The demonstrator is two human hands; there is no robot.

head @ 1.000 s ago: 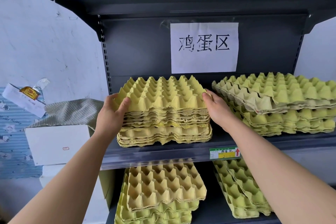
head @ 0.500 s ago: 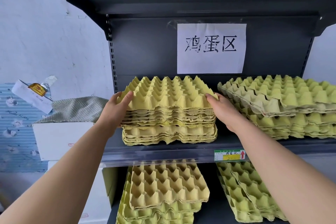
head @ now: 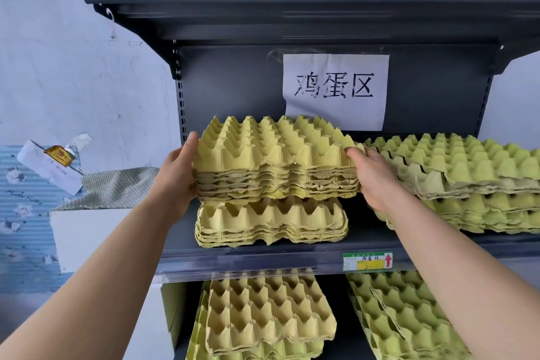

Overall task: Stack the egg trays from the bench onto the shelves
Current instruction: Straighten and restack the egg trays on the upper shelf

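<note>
A bundle of several yellow egg trays (head: 274, 161) sits on top of a lower yellow stack (head: 271, 225) on the dark middle shelf (head: 263, 256). My left hand (head: 178, 175) grips the bundle's left edge, thumb over the top rim. My right hand (head: 371, 175) holds its right edge, fingers curled at the top corner. The bundle's front edge hangs a little forward of the lower stack, with a gap showing between them. A greener stack of trays (head: 467, 181) lies just right of my right hand on the same shelf.
A white paper sign (head: 336, 90) hangs on the shelf's back panel, and the top shelf (head: 292, 6) is overhead. More tray stacks (head: 268, 316) fill the shelf below. To the left stand a white box (head: 87, 237) with grey cloth (head: 117, 187) over it.
Both hands have raised the bundle's front slightly, opening a gap above the lower stack. The view has tilted up and drawn closer to the shelf.
</note>
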